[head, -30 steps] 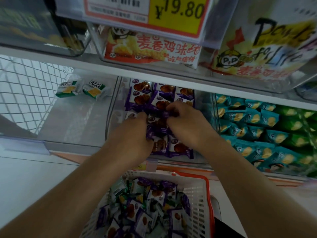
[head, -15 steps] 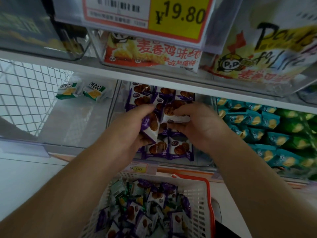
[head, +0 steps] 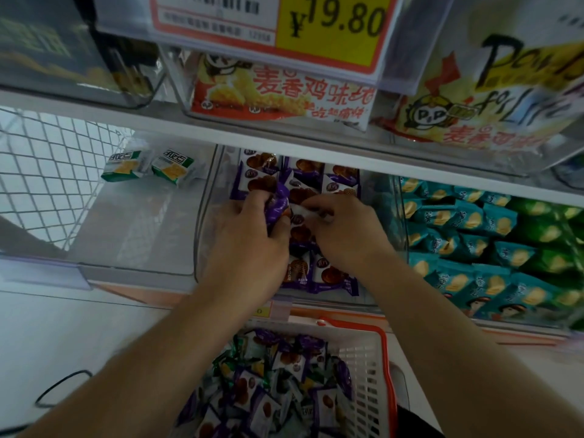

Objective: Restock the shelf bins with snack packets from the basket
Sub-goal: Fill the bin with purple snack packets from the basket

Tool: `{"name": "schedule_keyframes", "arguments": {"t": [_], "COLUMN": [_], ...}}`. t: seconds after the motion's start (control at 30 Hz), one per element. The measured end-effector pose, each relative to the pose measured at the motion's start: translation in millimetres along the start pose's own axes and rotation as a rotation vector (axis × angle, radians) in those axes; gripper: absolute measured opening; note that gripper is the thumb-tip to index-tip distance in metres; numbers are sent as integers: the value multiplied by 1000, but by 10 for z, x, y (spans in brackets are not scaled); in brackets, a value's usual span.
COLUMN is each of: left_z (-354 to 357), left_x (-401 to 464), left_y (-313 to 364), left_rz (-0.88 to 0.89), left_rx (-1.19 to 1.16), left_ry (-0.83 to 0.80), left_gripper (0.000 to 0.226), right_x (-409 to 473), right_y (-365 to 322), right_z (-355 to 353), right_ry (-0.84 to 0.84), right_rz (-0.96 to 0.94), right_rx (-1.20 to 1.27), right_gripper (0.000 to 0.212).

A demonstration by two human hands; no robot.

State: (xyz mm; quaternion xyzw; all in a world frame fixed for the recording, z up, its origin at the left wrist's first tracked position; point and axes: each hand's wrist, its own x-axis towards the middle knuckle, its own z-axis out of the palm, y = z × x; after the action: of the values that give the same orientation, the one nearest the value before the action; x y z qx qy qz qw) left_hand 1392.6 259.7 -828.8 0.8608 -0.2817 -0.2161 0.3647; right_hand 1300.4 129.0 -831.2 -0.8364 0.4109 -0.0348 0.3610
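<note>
Left hand (head: 249,229) curled round a purple packet (head: 277,202), right hand (head: 343,230) pinching a white-faced packet (head: 302,212), both over the rows in the middle clear bin (head: 202,216). Basket (head: 363,358) of mixed packets below; green packets (head: 148,164) in left bin, teal packets (head: 474,235) at right.

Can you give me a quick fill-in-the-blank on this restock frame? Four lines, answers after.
1. Both hands work in the clear bin that holds ____ packets.
2. The left hand grips a crumpled ____ packet.
3. The bin left of it holds only ____ green-and-white packets.
4. The basket below has a rim coloured ____.

Answers: purple; purple; two; orange
</note>
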Motion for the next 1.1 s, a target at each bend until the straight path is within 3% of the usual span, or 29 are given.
{"name": "schedule_keyframes", "arguments": {"t": [0.27,0.37,0.43,0.53,0.63,0.77,0.93,1.1], "left_z": [-129,-131,-135,-126,-121,-139,-175,-199], "left_x": [-11,-46,-38,-24,-40,-42,-134,-276], "left_y": [59,121,132,135,122,95,98,83], "left_rz": [-97,-108,-158,-264,-314,-355,-427,-232], "left_rx": [-255,-323,-418,-620,-742,-737,-626,-367], "left_ry": [51,71,70,25,2,-4,-87,-164], "left_gripper": [3,5,11,11,17,11,32,10], "right_x": [-69,-141,-152,-144,-126,-78,-9,41], "right_y": [13,-83,-111,-164,-138,-110,-134,-141], "right_z": [48,12,-27,-42,39,124,246,406], "right_ry": [80,153,154,-36,-56,21,102,93], "right_rz": [-96,-87,-89,-77,-187,-302,-359,-426], "right_rx": [-213,-322,-221,174,85,6,-32,-58], "right_gripper": [65,63,55,47,49,38,26,40]}}
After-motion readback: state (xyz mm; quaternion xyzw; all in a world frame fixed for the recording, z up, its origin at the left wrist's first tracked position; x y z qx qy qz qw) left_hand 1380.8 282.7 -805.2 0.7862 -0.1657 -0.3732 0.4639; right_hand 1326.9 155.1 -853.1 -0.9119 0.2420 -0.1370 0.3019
